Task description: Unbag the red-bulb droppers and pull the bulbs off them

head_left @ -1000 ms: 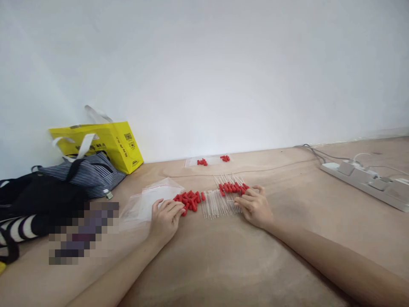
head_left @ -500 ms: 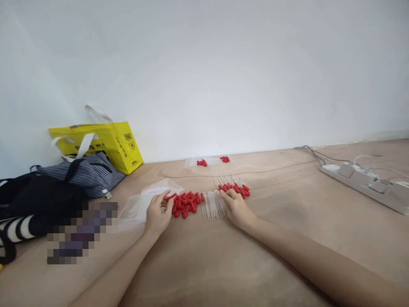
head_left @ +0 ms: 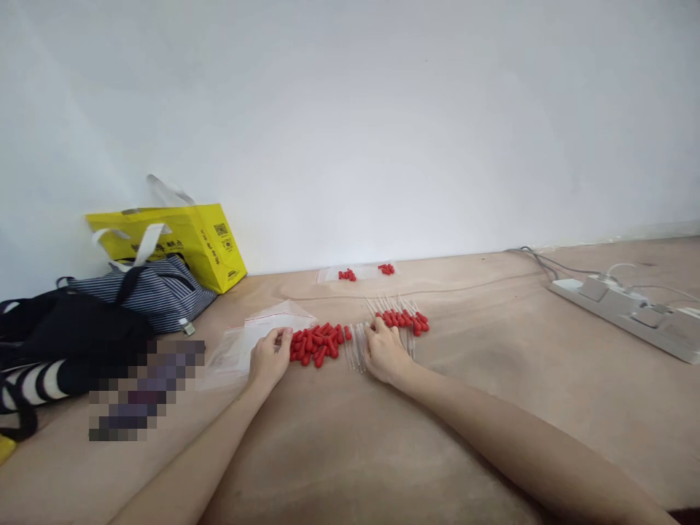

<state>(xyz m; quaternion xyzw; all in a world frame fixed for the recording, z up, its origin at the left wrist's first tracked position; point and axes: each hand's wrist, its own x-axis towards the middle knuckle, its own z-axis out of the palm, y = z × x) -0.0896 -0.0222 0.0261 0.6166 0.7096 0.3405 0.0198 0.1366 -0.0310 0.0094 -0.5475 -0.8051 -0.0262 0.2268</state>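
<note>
A pile of red rubber dropper bulbs [head_left: 320, 344] lies mid-table. At its left edge, my left hand [head_left: 270, 356] has its fingers closed; what they pinch, if anything, is hidden. Right of the bulbs is a row of thin clear dropper tubes [head_left: 354, 348], laid side by side. My right hand [head_left: 386, 351] rests over this row, thumb and fingers pinched at the tubes' far ends, apparently on one tube. It covers the middle of the row. Just beyond it, assembled droppers [head_left: 407, 317] with red bulbs lie together, their tubes pointing away from me.
Clear zip bags [head_left: 259, 328] lie left of the pile. By the wall is another bag [head_left: 328, 275] with red bulbs. Yellow [head_left: 224, 255], striped [head_left: 158, 292] and black bags [head_left: 71, 328] stand at left. A power strip [head_left: 623, 313] with cables sits at right.
My right hand has shifted left over the tubes, uncovering some on its right side. The fingers of my left hand have drawn together at the bulb pile. The view has shifted slightly.
</note>
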